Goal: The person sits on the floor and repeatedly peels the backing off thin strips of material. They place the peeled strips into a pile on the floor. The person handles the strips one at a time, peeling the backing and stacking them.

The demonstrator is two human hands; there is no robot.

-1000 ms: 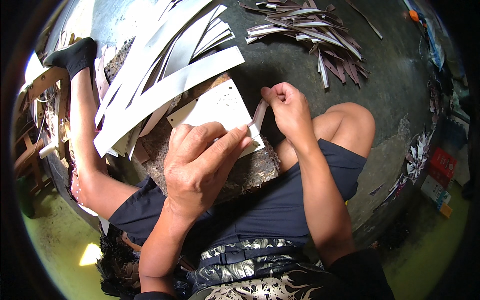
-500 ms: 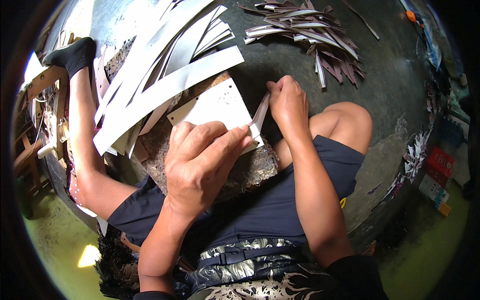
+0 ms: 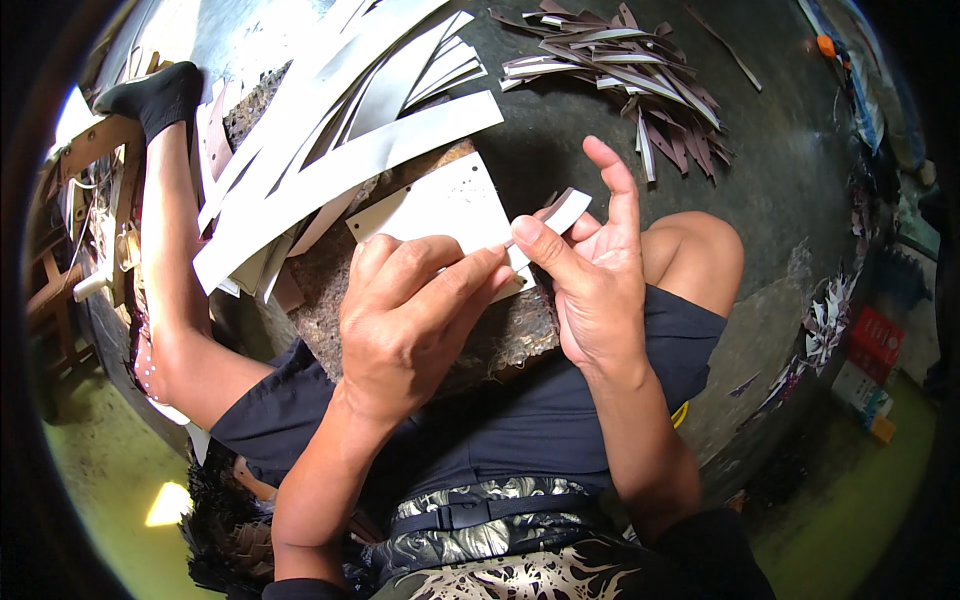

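Between my two hands runs a narrow strip (image 3: pixel 567 214), white on one face and brown on the other. My left hand (image 3: pixel 405 320) is closed, pinching the strip's near end at the lower right corner of a white board (image 3: pixel 440 208). My right hand (image 3: pixel 595 270) pinches the strip between thumb and fingers, its forefinger stretched upward. The board has small holes near its corners and lies on a rough, worn block (image 3: pixel 335 310) between my legs. Beyond my left hand, long wide white strips (image 3: pixel 350 165) lie in an overlapping pile across the block.
A heap of narrow brown and white strips (image 3: pixel 630 75) lies on the dark floor (image 3: pixel 780 170) at the far right. A single thin strip (image 3: pixel 725 45) rests beside it. At the right edge are scraps (image 3: pixel 825 320) and a red box (image 3: pixel 875 340). Wooden frame pieces (image 3: pixel 95 150) stand at left.
My right hand has turned palm up and moved nearer my left hand, its forefinger now raised. The strip's far end has bent up and shows its white face. My left hand keeps its pinch.
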